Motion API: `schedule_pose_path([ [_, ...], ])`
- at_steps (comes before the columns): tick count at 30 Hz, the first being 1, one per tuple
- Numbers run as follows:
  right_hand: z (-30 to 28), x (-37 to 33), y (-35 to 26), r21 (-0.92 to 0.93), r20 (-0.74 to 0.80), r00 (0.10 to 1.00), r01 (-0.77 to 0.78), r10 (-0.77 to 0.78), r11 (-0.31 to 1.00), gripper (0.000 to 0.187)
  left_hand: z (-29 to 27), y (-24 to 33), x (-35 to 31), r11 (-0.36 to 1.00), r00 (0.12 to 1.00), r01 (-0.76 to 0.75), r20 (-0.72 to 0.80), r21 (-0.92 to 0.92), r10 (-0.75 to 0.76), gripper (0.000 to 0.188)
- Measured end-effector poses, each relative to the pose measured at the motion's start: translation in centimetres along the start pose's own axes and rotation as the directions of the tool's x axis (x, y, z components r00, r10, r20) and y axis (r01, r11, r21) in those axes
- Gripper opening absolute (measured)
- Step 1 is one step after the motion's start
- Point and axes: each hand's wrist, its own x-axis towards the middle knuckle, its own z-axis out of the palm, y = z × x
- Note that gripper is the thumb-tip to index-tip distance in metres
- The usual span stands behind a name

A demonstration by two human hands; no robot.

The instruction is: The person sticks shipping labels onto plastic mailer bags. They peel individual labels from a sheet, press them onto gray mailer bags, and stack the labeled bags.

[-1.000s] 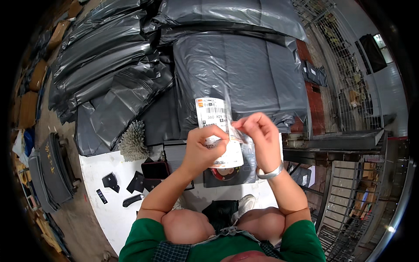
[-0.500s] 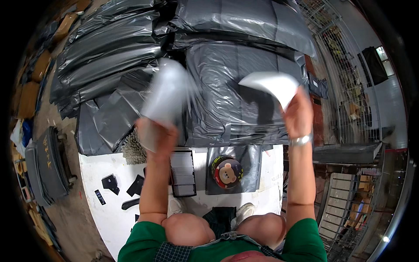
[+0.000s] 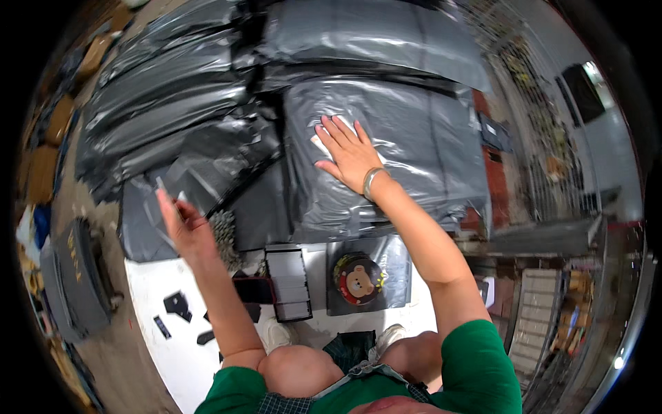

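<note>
My right hand [image 3: 352,155] lies flat with fingers spread on a large parcel wrapped in dark grey plastic [image 3: 420,165]. Under its fingers sits a white label [image 3: 320,145], mostly covered by the palm. To the left, my left hand [image 3: 187,224] is raised over a folded grey plastic bag, its fingers curled together. A thin pale sheet [image 3: 162,184] shows almost edge-on at the fingertips; blur hides most of it. Just right of that wrist is a grey tufted object [image 3: 223,238].
More grey plastic parcels [image 3: 172,83] are stacked behind and left. On the white surface [image 3: 155,283] stand a black-edged box of white sheets [image 3: 288,283], a round tin with a bear picture [image 3: 357,278], a dark phone-like slab [image 3: 254,290] and small black pieces [image 3: 178,306]. Wire racks [image 3: 538,138] line the right.
My right hand has moved left and forward, pressing the curled white sheet it held flat on the parcel. My left hand has swung left and lower, its white sheet now barely visible.
</note>
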Motion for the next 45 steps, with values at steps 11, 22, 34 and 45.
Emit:
schedule_pose_path([
  [11,-4.8,-19.7,14.8,0.509,0.034,0.187,-0.848,0.982,0.144,0.066,5.2,-2.7,-9.0,0.950,0.920,0.240,0.267,0.200,-0.288,0.044],
  [22,-31.8,-34.7,-2.4,0.595,-0.525,0.076,-0.680,0.848,0.430,0.036,8.0,-8.5,-17.5,0.810,0.762,0.277,0.396,0.516,-0.513,0.042],
  [34,-55.7,-75.7,8.9,-0.306,-0.686,0.327,-0.940,0.650,0.150,0.041,7.4,-12.6,-24.1,0.585,0.339,0.320,0.486,0.745,-0.805,0.042],
  [45,-14.8,-23.2,-5.4,0.788,0.426,0.726,-0.591,0.540,0.172,0.017,8.1,-7.7,-23.7,0.606,0.371,-0.050,0.578,0.794,-0.727,0.058],
])
